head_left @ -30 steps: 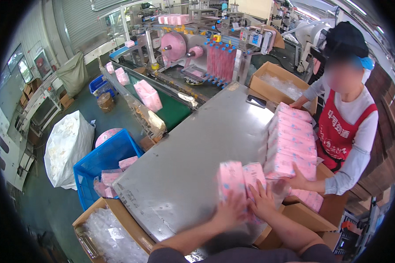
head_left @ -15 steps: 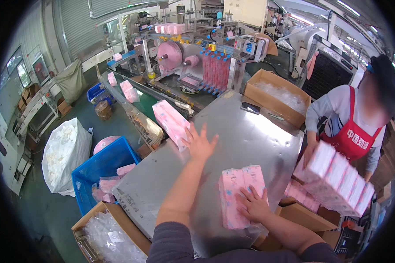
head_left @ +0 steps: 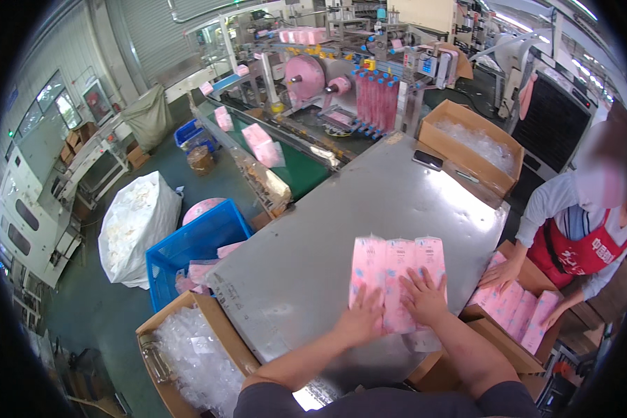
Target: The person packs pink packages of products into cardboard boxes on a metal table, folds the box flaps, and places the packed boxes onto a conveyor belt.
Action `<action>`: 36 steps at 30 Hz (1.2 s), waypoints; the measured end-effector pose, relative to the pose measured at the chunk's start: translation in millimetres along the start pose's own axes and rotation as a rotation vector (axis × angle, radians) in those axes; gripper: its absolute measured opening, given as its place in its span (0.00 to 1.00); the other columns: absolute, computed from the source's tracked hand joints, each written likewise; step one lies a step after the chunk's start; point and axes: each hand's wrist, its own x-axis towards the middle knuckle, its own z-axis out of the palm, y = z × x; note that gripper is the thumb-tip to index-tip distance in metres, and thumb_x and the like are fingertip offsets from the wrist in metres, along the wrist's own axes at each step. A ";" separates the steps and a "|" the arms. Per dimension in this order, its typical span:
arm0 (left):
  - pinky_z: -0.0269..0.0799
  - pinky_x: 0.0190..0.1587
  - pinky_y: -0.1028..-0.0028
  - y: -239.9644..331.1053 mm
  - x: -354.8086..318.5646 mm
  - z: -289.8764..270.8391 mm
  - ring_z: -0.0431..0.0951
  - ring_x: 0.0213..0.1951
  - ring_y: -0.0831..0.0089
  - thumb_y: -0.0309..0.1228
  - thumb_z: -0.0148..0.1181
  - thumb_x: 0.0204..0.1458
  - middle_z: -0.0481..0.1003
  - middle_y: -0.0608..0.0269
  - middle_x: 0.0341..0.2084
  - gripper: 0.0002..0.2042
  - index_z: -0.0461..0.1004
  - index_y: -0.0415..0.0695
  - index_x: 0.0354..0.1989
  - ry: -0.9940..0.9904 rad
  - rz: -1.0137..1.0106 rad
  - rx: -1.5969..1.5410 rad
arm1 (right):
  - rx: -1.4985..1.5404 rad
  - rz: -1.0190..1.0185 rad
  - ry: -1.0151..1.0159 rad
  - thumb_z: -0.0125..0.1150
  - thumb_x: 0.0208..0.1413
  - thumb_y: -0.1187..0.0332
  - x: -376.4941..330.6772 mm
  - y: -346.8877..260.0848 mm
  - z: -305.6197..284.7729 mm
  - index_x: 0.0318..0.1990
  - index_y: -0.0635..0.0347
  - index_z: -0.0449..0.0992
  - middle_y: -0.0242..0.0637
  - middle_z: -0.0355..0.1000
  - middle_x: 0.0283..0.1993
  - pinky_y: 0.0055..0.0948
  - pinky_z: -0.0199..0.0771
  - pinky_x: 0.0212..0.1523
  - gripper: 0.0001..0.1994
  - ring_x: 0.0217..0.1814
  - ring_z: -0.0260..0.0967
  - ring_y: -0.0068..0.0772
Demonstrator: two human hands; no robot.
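Three pink tissue packs (head_left: pixel 398 272) lie side by side on the metal table, their ends lined up. My left hand (head_left: pixel 361 317) rests with its fingers extended on the near part of the leftmost pack. Across the middle and right packs lies my right hand (head_left: pixel 423 299), fingers spread and flat. Neither hand is wrapped round a pack. Beyond the table, more tissue packs (head_left: pixel 259 145) sit on the green conveyor belt (head_left: pixel 301 173).
At right, a co-worker in a red apron (head_left: pixel 571 251) has both hands on packs in a cardboard box (head_left: pixel 491 341). Boxes of clear plastic bags stand near left (head_left: pixel 247 341) and far right (head_left: pixel 425 132). A blue crate (head_left: pixel 153 265) and a phone (head_left: pixel 427 159) are in view.
My left hand has brought a pack from the conveyor end to beside the other two. The co-worker has lowered a block of packs into the box.
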 end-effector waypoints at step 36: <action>0.50 0.68 0.41 4.1 -82.4 -49.8 0.39 0.71 0.34 0.55 0.60 0.52 0.51 0.56 0.71 0.28 0.71 0.53 0.57 -0.203 -0.054 -0.134 | -0.015 -0.051 0.032 0.49 0.61 0.45 -56.0 17.2 3.7 0.68 0.35 0.62 0.27 0.51 0.75 0.80 0.33 0.65 0.28 0.78 0.41 0.47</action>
